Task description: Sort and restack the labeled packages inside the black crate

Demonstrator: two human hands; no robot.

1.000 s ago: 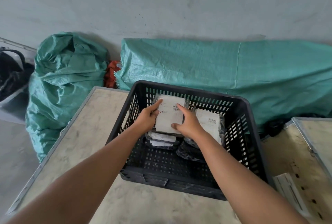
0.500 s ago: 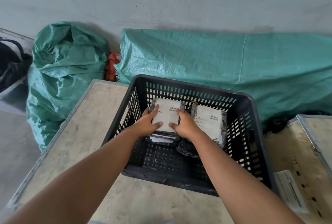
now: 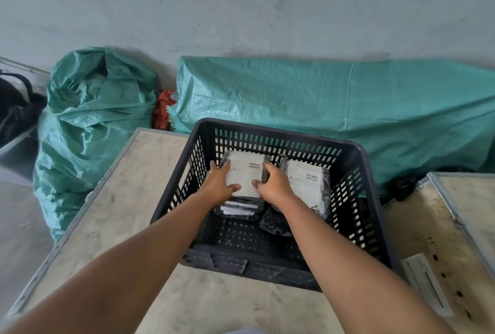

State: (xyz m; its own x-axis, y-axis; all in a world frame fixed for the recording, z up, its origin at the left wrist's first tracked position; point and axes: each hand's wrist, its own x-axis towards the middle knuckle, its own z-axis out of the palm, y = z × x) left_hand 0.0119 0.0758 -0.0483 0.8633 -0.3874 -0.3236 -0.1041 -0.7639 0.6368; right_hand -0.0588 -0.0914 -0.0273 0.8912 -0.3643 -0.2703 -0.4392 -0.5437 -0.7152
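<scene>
On a pale bench (image 3: 128, 199) before a grey wall and green tarp sacks (image 3: 321, 97), the black crate (image 3: 356, 162) holds a labeled package (image 3: 245, 173) atop the left stack, pinched between left hand (image 3: 218, 182) and right hand (image 3: 274, 183).

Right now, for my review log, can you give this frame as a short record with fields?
container: black slotted plastic crate on pale tabletop
left stack: white-labelled dark-wrapped top package on more packages
left hand: gripping top package's left edge
right hand: gripping its right edge
right stack: second labelled package, untouched
background: green woven sacks along wall
</scene>
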